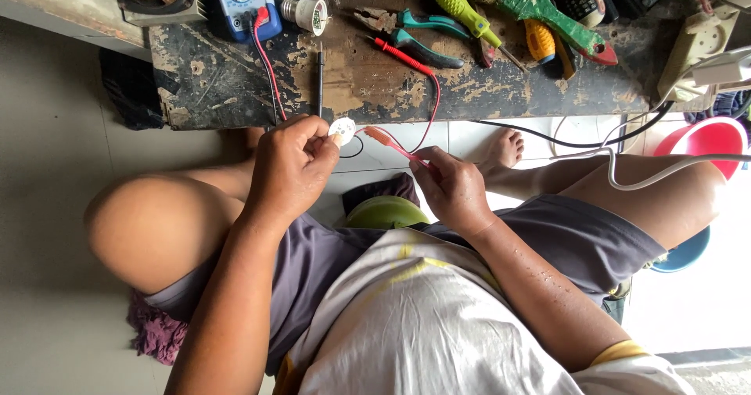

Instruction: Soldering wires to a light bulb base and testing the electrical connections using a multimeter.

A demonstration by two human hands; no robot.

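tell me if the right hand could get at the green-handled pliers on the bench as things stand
Probably yes, but not freely: the right hand is shut on a red probe, so it would have to set that down first. The pliers lie uncovered on the bench ahead of it, with nothing between.

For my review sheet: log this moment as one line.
left hand: holds small white disc | right hand: holds red probe near disc | multimeter on workbench

The person sits with both knees spread wide and both arms reaching forward. The left hand [291, 168] is curled, with the thumb and first finger pinched tight together. The right hand [452, 188] is curled too, its fingertips pinched shut. The two hands are near each other, not touching.
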